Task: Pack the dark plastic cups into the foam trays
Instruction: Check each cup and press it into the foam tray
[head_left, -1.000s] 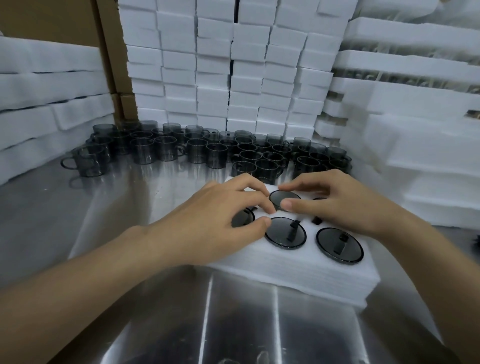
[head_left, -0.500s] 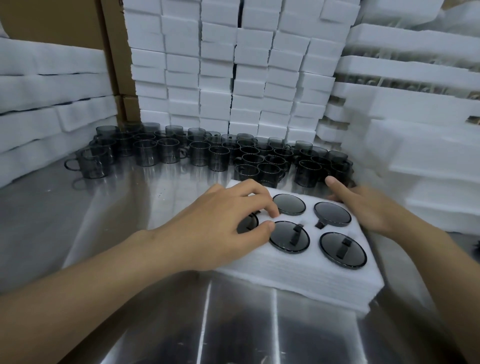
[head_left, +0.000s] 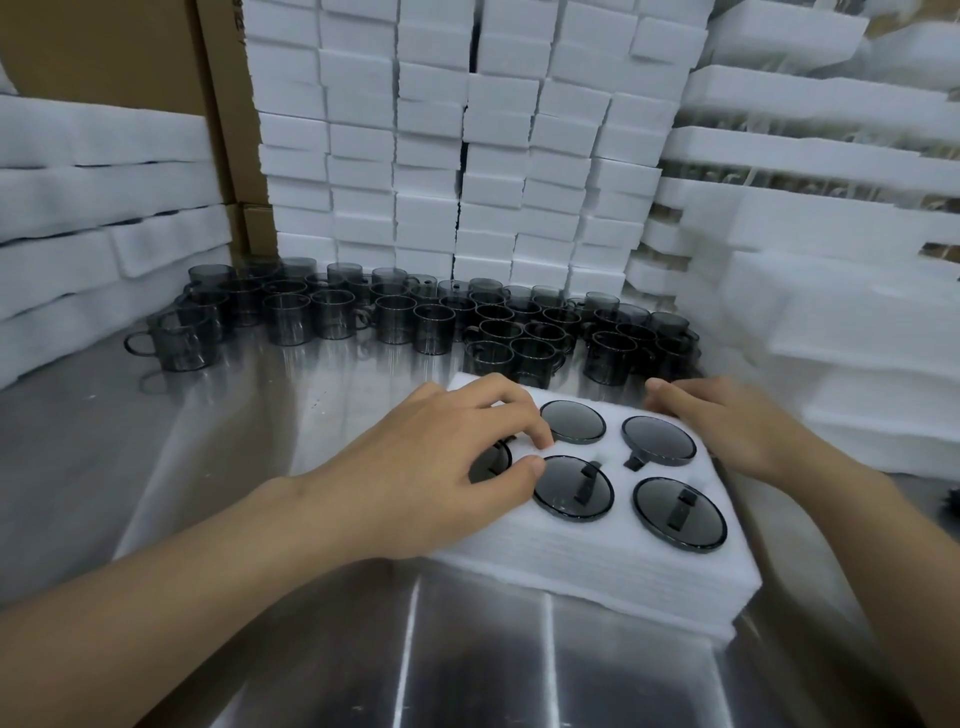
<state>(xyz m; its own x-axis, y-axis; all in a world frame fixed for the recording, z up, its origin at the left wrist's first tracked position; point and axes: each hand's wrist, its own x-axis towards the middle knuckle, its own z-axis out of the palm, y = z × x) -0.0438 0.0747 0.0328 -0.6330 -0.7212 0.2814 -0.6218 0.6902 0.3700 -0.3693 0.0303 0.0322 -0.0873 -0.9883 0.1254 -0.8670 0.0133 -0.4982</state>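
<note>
A white foam tray (head_left: 597, 566) lies on the steel table in front of me. Dark plastic cups sit upside down in its holes, among them one at the back middle (head_left: 573, 421), one at the back right (head_left: 658, 440), one at the front middle (head_left: 573, 487) and one at the front right (head_left: 679, 513). My left hand (head_left: 436, 457) lies over the tray's left part, its curled fingertips pressing on the foam beside a half-hidden cup (head_left: 488, 460). My right hand (head_left: 727, 421) rests with straight fingers on the tray's far right edge.
Many loose dark cups (head_left: 431, 327) with handles stand in a crowd behind the tray. Stacks of white foam blocks (head_left: 467, 156) wall the back, foam sheets (head_left: 78, 208) the left and filled foam trays (head_left: 831, 208) the right. A brown carton (head_left: 218, 104) stands at the back left.
My right hand left the back middle cup and slid to the tray's far right edge. The left hand has stayed on the tray's left part.
</note>
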